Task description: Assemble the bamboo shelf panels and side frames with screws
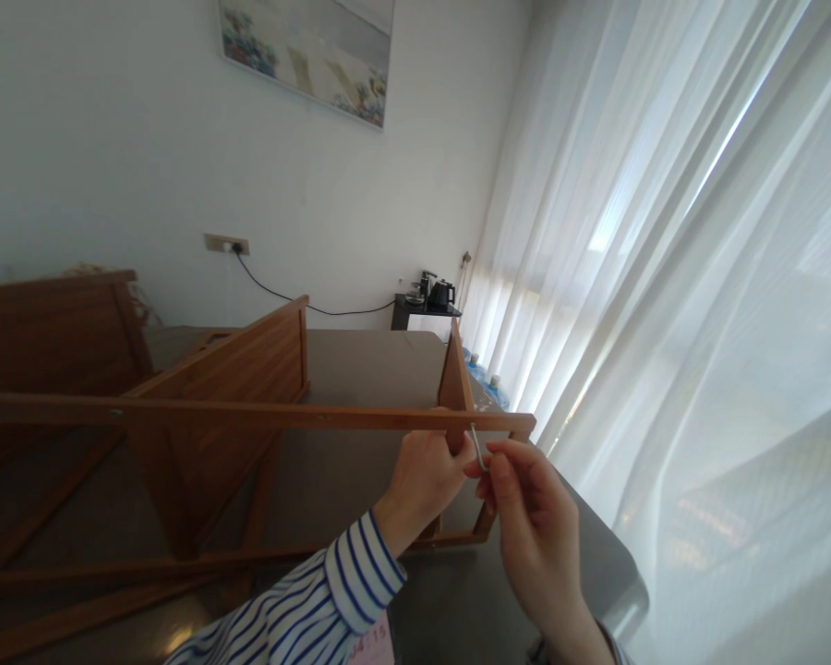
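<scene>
A brown wooden frame [249,416] of rails and panels lies on its side on a grey table [360,369]. My left hand [422,476], in a blue-striped sleeve, is closed around an upright wooden piece [455,374] just under the top rail near its right end. My right hand [526,508] pinches a small metal hex key [476,445], whose tip meets the rail beside my left hand.
Another wooden panel [48,323] stands at the far left. A small dark side table with a black kettle [439,296] sits against the back wall. White sheer curtains [665,277] fill the right side. A cable runs from a wall socket [226,244].
</scene>
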### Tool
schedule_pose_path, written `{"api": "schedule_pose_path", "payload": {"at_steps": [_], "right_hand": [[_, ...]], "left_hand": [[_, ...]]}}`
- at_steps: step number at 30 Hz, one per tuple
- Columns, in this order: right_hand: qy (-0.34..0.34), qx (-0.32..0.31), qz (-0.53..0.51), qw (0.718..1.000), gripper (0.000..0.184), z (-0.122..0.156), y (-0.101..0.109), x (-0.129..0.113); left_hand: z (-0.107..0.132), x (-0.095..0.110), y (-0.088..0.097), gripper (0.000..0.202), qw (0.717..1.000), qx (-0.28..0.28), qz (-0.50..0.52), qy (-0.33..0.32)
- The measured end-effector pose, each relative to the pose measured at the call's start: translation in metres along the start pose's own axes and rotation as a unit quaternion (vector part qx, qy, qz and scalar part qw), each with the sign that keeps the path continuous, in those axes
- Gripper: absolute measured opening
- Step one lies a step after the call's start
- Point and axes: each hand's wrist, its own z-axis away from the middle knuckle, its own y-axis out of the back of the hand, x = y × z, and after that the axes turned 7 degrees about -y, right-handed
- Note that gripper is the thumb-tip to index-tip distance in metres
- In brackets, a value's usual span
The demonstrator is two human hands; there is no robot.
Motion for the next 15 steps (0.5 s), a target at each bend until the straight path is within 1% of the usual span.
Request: {"api": "schedule_pose_path", "payload": {"at_steps": [2,3,5,6,8,10,15], "right_hand": [[0.005,-0.012,0.013,1.000,0.016,0.000,0.003,0.002],[0.029,-0.022,0.037,0.999,0.016,-0.002,0.005,0.003],[0.117,-0.048,0.105,0.986,0.018,-0.007,0.012,0.004],[0.172,-0.064,0.142,0.973,0.019,-0.010,0.016,0.003],[0.269,-0.087,0.207,0.936,0.026,-0.015,0.024,0.000],[0.336,-0.101,0.272,0.896,0.031,-0.020,0.031,-0.005],[0.434,-0.127,0.417,0.788,0.031,-0.027,0.042,-0.021]], "left_hand": [[0.000,-0.001,-0.001,0.022,1.000,-0.004,0.009,-0.007],[0.000,-0.001,-0.001,0.023,1.000,-0.003,0.011,-0.010],[0.000,-0.001,-0.002,0.024,1.000,0.012,0.011,-0.012],[0.000,-0.002,-0.003,0.024,1.000,0.023,0.009,-0.010],[0.000,-0.002,-0.005,0.023,0.999,0.046,0.009,-0.009],[-0.001,-0.003,-0.006,0.023,0.998,0.055,0.010,-0.014],[-0.001,-0.005,-0.008,0.028,0.999,0.034,-0.010,-0.017]]}}
